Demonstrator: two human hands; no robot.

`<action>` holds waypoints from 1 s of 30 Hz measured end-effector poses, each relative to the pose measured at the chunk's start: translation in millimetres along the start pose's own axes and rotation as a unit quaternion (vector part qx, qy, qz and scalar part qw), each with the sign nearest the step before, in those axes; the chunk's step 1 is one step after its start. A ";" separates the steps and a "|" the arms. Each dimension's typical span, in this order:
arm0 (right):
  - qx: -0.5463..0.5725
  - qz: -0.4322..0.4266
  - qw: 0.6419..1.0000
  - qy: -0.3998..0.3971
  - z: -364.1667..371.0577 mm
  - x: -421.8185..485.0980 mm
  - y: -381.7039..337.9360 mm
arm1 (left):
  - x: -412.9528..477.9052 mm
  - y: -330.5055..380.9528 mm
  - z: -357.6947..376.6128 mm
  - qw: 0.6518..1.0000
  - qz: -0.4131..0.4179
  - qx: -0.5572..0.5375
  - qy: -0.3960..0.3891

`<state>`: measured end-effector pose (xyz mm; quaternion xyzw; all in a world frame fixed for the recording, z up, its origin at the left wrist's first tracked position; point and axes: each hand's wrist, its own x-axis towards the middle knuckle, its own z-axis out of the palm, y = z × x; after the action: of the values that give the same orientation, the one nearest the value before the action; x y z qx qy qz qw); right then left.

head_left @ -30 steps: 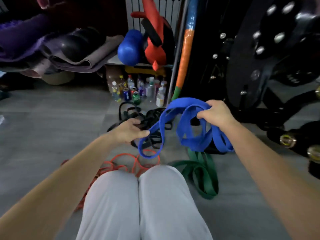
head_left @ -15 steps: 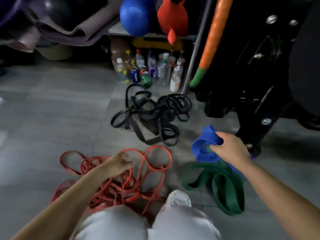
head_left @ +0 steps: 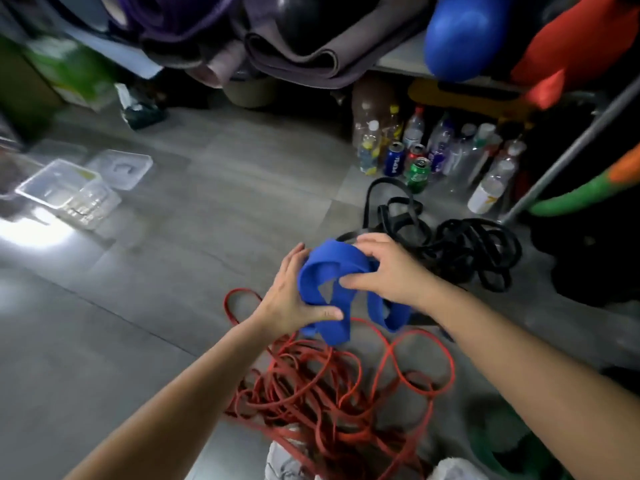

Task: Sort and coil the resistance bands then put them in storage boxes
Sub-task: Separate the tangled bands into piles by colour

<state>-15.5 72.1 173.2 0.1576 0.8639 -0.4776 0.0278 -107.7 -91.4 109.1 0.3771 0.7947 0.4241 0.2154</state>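
Observation:
A wide blue resistance band (head_left: 334, 271), folded into loops, hangs above the floor between both hands. My left hand (head_left: 291, 299) grips its left side, thumb pressed on a lower loop. My right hand (head_left: 388, 268) holds the top right of the bundle with fingers curled over it. Thin red bands (head_left: 332, 386) lie tangled on the floor under my forearms. Black bands (head_left: 460, 251) are heaped behind my right hand. A green band (head_left: 498, 445) shows blurred at the bottom right. Clear plastic storage boxes (head_left: 59, 188) and a lid (head_left: 121, 168) sit on the floor at the left.
Bottles and cans (head_left: 429, 154) crowd under a shelf at the back. Rolled mats (head_left: 294, 53), a blue ball (head_left: 464, 36) and a red item (head_left: 581, 46) fill the shelf above. A metal pole (head_left: 568, 150) slants at the right. Grey tiled floor (head_left: 194, 237) lies between me and the boxes.
The blue band was lifted from the green band's side up over the red bands. My left hand left the red bands and took hold of it. The view swung left, revealing the boxes.

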 end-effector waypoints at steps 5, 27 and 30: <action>0.282 0.031 0.959 0.009 58.3 88.2 -29.7 | 54.6 -27.4 -42.3 0.982 -0.092 -0.090 0.140; -0.154 0.236 0.945 -0.168 181.1 91.1 219.3 | 75.9 -237.3 32.6 0.911 -0.409 0.057 -0.012; -0.176 0.241 0.930 -0.215 195.0 67.5 224.2 | 10.0 -241.3 66.1 0.895 -0.401 0.142 -0.132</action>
<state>-32.6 36.9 -128.9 0.2475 0.8435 -0.3188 0.3544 -170.6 -135.6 -129.2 0.1057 0.8943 0.1307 0.4147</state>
